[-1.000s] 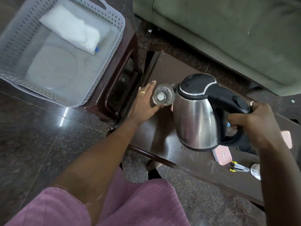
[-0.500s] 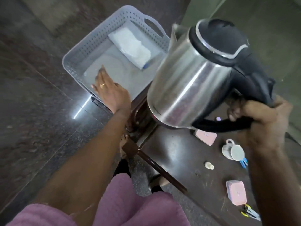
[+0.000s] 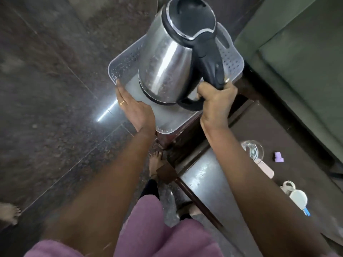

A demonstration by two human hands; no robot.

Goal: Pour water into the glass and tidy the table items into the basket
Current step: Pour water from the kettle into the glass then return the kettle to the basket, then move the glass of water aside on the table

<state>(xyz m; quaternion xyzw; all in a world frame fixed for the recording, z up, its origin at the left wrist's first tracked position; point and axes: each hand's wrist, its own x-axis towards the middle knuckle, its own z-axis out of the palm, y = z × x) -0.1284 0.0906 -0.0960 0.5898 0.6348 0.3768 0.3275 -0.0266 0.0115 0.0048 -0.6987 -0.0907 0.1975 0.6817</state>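
Note:
A steel kettle (image 3: 167, 58) with a black lid and handle hangs tilted over the grey perforated basket (image 3: 122, 65). My right hand (image 3: 215, 101) grips its black handle from below. My left hand (image 3: 135, 108) lies flat, fingers together, along the basket's near left rim, holding nothing. The kettle hides most of the basket's inside. The clear glass (image 3: 252, 150) stands on the dark table (image 3: 207, 175) at the right, apart from both hands.
The basket rests on a dark wooden stool (image 3: 185, 130). On the table lie a purple block (image 3: 279, 157), a pink case (image 3: 265, 168) and a white cup-like item (image 3: 297, 196). A green sofa (image 3: 297, 62) fills the right side. Bare feet stand on the polished floor.
My right hand has carried the kettle from beside the glass on the table leftward to over the basket. My left hand left the glass and now rests at the basket's rim.

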